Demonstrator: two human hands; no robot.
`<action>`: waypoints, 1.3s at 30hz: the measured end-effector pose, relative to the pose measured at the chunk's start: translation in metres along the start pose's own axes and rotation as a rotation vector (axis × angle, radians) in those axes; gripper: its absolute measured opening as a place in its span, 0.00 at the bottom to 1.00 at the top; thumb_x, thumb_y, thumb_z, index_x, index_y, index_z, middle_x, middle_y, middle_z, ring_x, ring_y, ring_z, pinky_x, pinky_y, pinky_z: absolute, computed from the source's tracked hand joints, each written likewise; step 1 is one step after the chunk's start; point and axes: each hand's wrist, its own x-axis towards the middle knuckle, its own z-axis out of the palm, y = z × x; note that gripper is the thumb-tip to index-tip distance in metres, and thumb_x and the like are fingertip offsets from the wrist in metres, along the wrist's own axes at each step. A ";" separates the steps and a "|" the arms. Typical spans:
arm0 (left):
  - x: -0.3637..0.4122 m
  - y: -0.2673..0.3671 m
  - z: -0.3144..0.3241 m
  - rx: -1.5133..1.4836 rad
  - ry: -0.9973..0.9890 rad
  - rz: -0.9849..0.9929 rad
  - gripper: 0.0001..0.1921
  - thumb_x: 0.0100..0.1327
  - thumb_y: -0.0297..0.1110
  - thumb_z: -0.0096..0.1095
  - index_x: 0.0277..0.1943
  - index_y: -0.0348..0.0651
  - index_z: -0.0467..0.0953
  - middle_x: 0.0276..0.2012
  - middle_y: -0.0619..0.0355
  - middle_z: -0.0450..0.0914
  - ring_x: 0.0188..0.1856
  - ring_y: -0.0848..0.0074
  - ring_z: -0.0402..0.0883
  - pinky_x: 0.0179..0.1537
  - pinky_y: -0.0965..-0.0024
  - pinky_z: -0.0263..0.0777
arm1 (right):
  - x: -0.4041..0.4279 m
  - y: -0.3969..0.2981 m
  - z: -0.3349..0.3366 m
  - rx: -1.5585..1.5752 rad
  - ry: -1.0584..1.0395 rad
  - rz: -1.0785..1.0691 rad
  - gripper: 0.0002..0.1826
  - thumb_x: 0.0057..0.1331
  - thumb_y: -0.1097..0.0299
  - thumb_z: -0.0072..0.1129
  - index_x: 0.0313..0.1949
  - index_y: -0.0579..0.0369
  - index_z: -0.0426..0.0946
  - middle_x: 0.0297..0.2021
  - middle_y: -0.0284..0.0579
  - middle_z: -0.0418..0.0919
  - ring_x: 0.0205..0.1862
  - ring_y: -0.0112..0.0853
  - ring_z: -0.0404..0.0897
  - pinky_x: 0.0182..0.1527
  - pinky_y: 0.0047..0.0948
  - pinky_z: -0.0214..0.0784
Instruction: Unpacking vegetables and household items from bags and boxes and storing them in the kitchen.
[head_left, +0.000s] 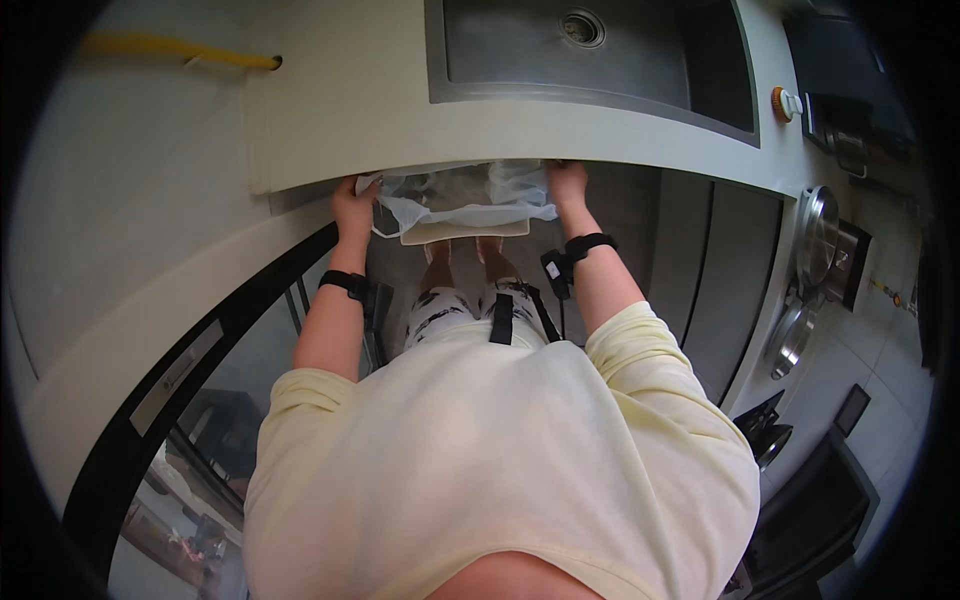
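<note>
In front of my legs, just below the countertop's front edge, is a cream bin (466, 232) with a white translucent plastic bag (480, 215) spread over its opening. My left hand (352, 208) pinches the bag's edge at the left side. At the opposite side my right hand (568, 184) holds the bag's bunched edge, its fingertips partly hidden at the counter edge. Part of the bag droops over the near rim of the bin. The bottom of the bin's inside cannot be made out.
Above the bin, a grey sink (525, 67) is set in the pale countertop (337, 120). Grey cabinet doors (731, 262) stand at the right, near metal pot lids (817, 232). A black-framed glass door (247, 292) runs along the left. A yellow pipe (187, 51) enters the counter.
</note>
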 end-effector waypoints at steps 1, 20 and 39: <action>0.000 -0.003 0.001 0.002 0.002 -0.004 0.11 0.54 0.26 0.58 0.40 0.32 0.72 0.32 0.54 0.78 0.33 0.75 0.76 0.34 0.77 0.68 | 0.000 -0.002 0.003 -0.001 -0.005 0.002 0.17 0.56 0.61 0.52 0.39 0.60 0.73 0.36 0.58 0.75 0.43 0.52 0.72 0.43 0.41 0.66; -0.040 0.055 -0.021 -0.531 -0.030 -0.846 0.14 0.58 0.41 0.55 0.42 0.42 0.68 0.34 0.54 0.72 0.34 0.71 0.72 0.32 0.68 0.68 | -0.028 0.020 -0.050 0.918 -0.438 0.643 0.23 0.57 0.49 0.50 0.41 0.56 0.71 0.29 0.50 0.75 0.34 0.38 0.75 0.42 0.40 0.67; -0.017 -0.069 -0.049 -0.642 -0.025 -0.640 0.08 0.61 0.25 0.47 0.43 0.34 0.67 0.36 0.51 0.74 0.36 0.69 0.77 0.36 0.70 0.76 | -0.060 0.076 -0.002 0.465 -0.398 0.427 0.15 0.46 0.73 0.62 0.35 0.60 0.74 0.28 0.41 0.77 0.28 0.30 0.76 0.30 0.28 0.68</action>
